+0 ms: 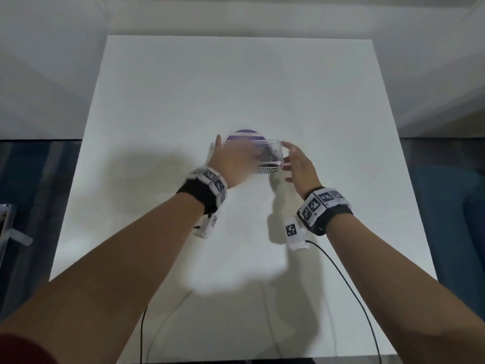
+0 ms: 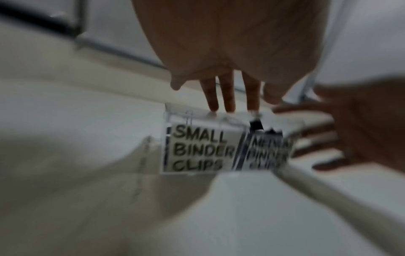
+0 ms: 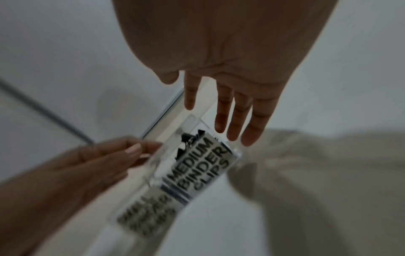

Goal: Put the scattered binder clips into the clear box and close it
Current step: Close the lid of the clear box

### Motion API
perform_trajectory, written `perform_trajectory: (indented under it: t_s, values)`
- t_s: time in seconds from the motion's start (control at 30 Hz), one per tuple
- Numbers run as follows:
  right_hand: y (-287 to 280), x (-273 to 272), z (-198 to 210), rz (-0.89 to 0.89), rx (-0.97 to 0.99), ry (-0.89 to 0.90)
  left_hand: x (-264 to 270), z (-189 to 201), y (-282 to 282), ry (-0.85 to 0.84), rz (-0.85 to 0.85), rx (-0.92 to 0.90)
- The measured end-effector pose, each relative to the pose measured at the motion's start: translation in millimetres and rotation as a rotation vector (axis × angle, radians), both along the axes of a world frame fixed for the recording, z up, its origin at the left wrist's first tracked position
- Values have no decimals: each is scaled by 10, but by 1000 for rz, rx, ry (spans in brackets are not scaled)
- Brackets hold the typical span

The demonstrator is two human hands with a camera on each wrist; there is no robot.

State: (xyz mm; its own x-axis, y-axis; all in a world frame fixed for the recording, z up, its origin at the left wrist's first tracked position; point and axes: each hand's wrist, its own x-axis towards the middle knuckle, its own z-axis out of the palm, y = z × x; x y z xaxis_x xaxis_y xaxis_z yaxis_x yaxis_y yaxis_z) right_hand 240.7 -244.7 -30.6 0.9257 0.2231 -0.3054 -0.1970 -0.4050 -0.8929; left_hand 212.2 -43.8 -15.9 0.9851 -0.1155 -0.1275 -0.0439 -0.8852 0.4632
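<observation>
A clear box (image 1: 273, 153) with printed labels stands at the middle of the white table (image 1: 170, 101). Black binder clips (image 3: 188, 140) lie inside its "medium" half. My left hand (image 1: 233, 156) lies over the box top, its straight fingers (image 2: 228, 102) touching the lid. My right hand (image 1: 291, 161) is at the box's right end with fingers (image 3: 233, 124) straight, close to or touching the wall. In the left wrist view the box (image 2: 197, 147) shows the label "small binder clips", with the right hand (image 2: 324, 135) beside it. Blur hides whether the lid sits fully down.
A purple round thing (image 1: 245, 133) lies just behind the box. Thin cables (image 1: 343, 282) run from my wrists over the table's near edge. A grey object (image 1: 6, 222) sits off the table at the left. I see no loose clips on the tabletop.
</observation>
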Motion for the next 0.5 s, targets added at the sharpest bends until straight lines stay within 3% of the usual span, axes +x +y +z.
perform_trajectory:
  t_s: [0.07, 0.17, 0.3, 0.5]
  values:
    - [-19, -57, -46, 186, -233, -113, -128, 6, -12, 16, -88, 142]
    - [-137, -220, 24, 330, -433, -122, -363, 71, 1, 83, -77, 189]
    - [-392, -424, 222, 257, -422, -69, -627, 275, 60, 230, -56, 221]
    - [-164, -122, 505, 143, -489, -114, -115, 572, -108, 133, -65, 243]
